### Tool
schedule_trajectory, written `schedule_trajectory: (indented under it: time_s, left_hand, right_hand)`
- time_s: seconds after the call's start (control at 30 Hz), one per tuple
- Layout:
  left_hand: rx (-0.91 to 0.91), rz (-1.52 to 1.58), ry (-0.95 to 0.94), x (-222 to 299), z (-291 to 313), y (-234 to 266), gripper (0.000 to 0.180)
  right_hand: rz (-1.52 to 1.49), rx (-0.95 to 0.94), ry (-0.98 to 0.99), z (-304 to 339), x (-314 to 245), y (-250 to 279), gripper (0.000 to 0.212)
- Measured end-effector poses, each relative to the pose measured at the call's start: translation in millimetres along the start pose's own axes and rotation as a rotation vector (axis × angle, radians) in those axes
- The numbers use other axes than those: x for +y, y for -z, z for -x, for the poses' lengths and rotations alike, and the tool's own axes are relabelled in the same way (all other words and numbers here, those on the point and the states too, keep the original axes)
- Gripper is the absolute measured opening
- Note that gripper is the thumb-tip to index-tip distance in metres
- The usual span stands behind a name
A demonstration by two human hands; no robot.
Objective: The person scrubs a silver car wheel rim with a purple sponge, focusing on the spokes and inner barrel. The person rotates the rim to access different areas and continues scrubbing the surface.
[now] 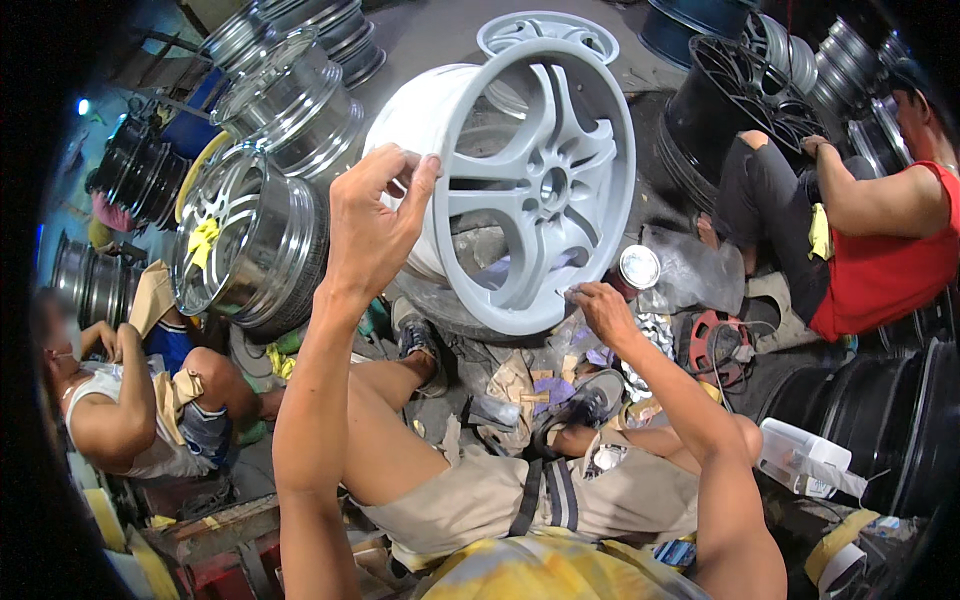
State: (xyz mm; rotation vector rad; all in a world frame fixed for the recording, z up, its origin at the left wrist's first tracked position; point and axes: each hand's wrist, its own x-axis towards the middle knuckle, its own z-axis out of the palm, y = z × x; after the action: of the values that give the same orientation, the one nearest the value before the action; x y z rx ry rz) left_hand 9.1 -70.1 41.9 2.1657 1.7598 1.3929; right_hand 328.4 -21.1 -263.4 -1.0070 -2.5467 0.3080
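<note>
A light grey alloy wheel rim (515,291) stands tilted on its side in front of me, its spoked face turned toward the right. My left hand (378,215) grips the rim's upper left edge, thumb on the front lip and fingers bent behind it. Down at the lower right lip, my right hand (606,318) has its fingertips pinched together against the edge. Whatever those fingers may hold is too small to make out. Beneath the rim lies a dark tyre (445,308), partly hidden.
Another grey rim (548,34) lies behind. Chrome wheels (285,235) stack up at left, black ones (690,130) at right. A person in red (895,255) sits right, another in white (110,405) left. An open can (639,268), a red cord reel (716,348) and scraps (545,390) litter the floor.
</note>
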Motion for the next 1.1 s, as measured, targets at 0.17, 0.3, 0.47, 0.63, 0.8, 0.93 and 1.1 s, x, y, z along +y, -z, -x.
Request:
schedule_trajectory:
  time_s: [0.17,0.3,0.47,0.63,0.8,0.93,1.1]
  left_hand:
    - [0.069,0.017,0.071,-12.6,1.6,2.3,0.018]
    - [0.057,-0.009,0.038,-6.5,-3.5,-5.5,0.019]
    - [0.073,0.023,0.135,-13.7,-2.1,1.1,0.020]
    - [-0.003,0.019,0.164,-19.4,0.2,-11.3,0.019]
    - [-0.084,0.037,0.262,-20.8,-3.6,-18.9,0.026]
    - [-0.196,-0.005,0.266,-17.5,-3.4,-21.8,0.032]
    - [-0.178,-0.021,0.220,-24.8,3.9,-23.8,0.036]
  right_hand:
    - [-0.523,-0.065,-0.154,-46.0,-131.7,52.0,0.037]
    - [-1.521,0.050,-0.351,-94.9,-140.8,91.1,0.025]
    - [-0.568,0.179,-0.112,-82.5,-141.1,59.1,0.031]
    - [-0.814,0.377,-0.156,-133.8,-171.9,61.7,0.030]
    - [-0.751,0.308,-0.146,-125.7,-167.6,67.7,0.034]
    - [-0.561,-0.093,-0.230,-61.8,-123.3,46.0,0.037]
    - [-0.564,-0.278,-0.269,-38.5,-74.3,100.4,0.029]
